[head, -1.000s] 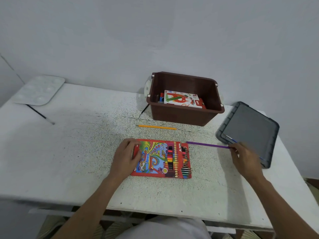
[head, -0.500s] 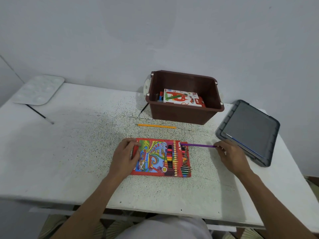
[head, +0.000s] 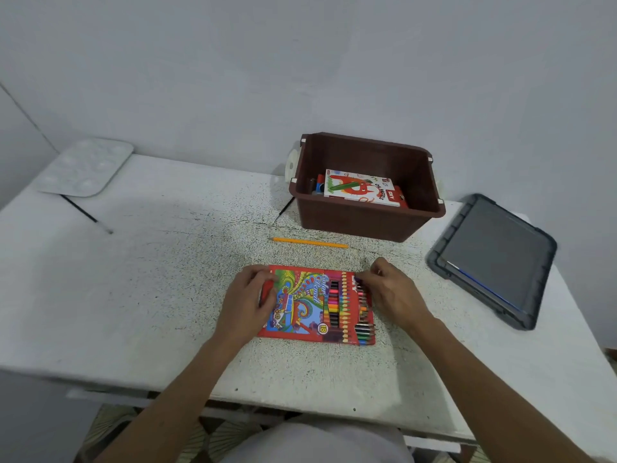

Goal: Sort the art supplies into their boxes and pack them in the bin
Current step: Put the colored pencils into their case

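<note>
Tabletop (head: 150, 279): left hand (head: 245, 302) grips pencil box (head: 310, 305), right hand (head: 390, 295) pinches purple pencil (head: 358, 280).

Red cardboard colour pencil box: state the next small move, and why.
Probably the right hand pushes the purple pencil fully into the red cardboard colour pencil box: its end shows at the box's open right side, and the left hand grips the other end, steadying it.

Purple pencil (head: 358, 280) mostly under right hand (head: 394, 297)
</note>
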Demonstrator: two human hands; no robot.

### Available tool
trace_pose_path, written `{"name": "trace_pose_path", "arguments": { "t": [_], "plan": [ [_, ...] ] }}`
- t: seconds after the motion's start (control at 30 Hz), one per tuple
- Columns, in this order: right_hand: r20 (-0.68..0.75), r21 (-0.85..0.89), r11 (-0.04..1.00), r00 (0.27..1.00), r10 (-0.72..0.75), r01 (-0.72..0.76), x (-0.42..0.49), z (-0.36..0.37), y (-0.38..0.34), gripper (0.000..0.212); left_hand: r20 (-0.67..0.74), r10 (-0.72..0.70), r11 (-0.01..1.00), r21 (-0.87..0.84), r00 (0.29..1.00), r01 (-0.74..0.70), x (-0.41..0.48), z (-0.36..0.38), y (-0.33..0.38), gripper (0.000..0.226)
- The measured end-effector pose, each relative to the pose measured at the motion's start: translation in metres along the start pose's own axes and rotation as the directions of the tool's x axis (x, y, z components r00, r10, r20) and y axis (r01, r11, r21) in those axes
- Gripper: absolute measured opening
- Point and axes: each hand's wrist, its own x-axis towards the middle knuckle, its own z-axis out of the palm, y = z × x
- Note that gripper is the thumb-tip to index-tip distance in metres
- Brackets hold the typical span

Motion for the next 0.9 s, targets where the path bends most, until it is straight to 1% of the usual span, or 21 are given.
{"name": "trace_pose_path", "arguments": {
  "t": [0.1, 0.23, 0.4, 0.53, 0.67, 0.73, 0.8, 0.9],
  "plan": [
    [-0.013, 0.011, 1.0, 1.0, -0.002, 0.002, 0.0, 0.003, 0.001, 0.03, 0.004, 0.002, 1.0, -0.01, 1.0, -0.002, -0.001, -0.001, 0.0, 0.019],
    [-0.084, 0.063, 0.998, 0.996, -0.005, 0.01, -0.001, 0.009, 0.006, 0.025, 0.011, 0.0, 1.0, -0.013, 1.0, 0.0, 0.0, -0.002, 0.001, 0.019],
    [-0.158, 0.204, 0.976, 0.981, 0.11, -0.076, -0.01, 0.019, 0.007, 0.02, 0.03, -0.036, 0.999, -0.039, 0.999, 0.037, 0.0, -0.003, 0.003, 0.018],
    [-0.17, 0.261, 0.959, 0.973, 0.157, -0.109, -0.013, 0.022, 0.005, 0.021, 0.027, -0.125, 0.987, -0.095, 0.992, 0.127, 0.01, -0.005, 0.007, 0.015],
    [-0.192, 0.284, 0.95, 0.963, 0.188, -0.129, -0.017, 0.028, 0.002, 0.026, -0.016, -0.22, 0.971, -0.102, 0.975, 0.217, 0.031, -0.009, 0.01, 0.013],
    [-0.219, 0.292, 0.947, 0.955, 0.201, -0.132, -0.018, 0.032, -0.001, 0.028, -0.029, -0.19, 0.981, -0.052, 0.981, 0.189, 0.045, -0.01, 0.011, 0.016],
    [-0.236, 0.297, 0.944, 0.947, 0.218, -0.143, -0.019, 0.035, -0.003, 0.029, -0.015, -0.133, 0.99, 0.035, 0.991, 0.134, 0.061, -0.01, 0.012, 0.02],
    [-0.233, 0.323, 0.932, 0.94, 0.248, -0.166, -0.019, 0.036, -0.004, 0.034, 0.054, 0.008, 0.985, 0.174, 0.999, -0.017, 0.084, -0.01, 0.015, 0.027]
  ]
}}
